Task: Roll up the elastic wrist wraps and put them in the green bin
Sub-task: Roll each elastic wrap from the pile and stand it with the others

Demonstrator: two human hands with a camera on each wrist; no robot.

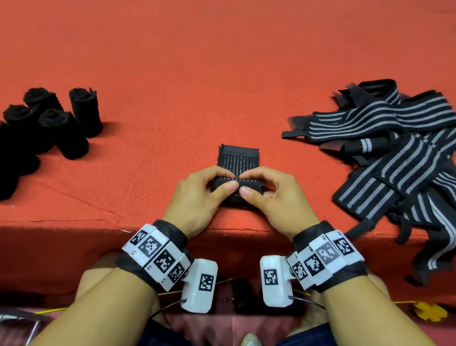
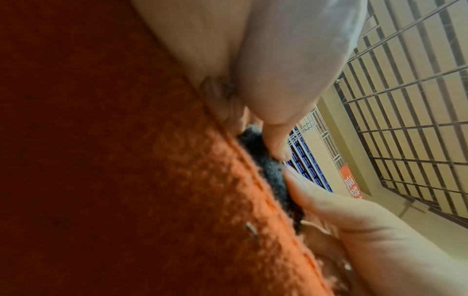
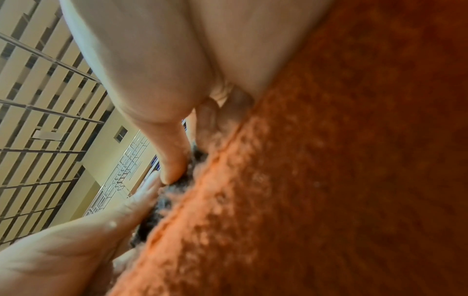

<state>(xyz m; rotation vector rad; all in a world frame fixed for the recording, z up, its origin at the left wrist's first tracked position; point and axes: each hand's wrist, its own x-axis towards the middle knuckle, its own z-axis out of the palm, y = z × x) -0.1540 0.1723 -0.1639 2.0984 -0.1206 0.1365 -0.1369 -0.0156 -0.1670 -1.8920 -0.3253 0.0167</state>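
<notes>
Both hands at the near edge of the worktop [image 1: 178, 53], which has a red felt-like cover. Left hand [image 1: 200, 195] and right hand [image 1: 273, 200] sit side by side on one black wrist wrap [image 1: 238, 159], thumbs nearly touching at the middle. Fingers of each curl over the rolled part, thumbs press on the near side, so both are clamped on the roll. The unrolled tail of that wrap lies flat on the cloth, pointing away from the person, faint dotted lines along it and a darker band across its far end.

Left wrist view: thumb and fingertips [image 2: 278, 148] pinch dark fuzzy fabric against the orange-red cover. Right wrist view shows the same, blurred.

Each wrist carries a black strap with white marker blocks and a white camera unit.

Further left: a cluster of rolled wraps [image 1: 56, 124], black, some upright, some leaning or lying; those nearest the edge are too dark to separate.

Further right: a heap of unrolled wraps [image 1: 408, 153], black with grey stripes, overlapping, a few ends hanging over the worktop edge.

Green bin does not show in any view.
</notes>
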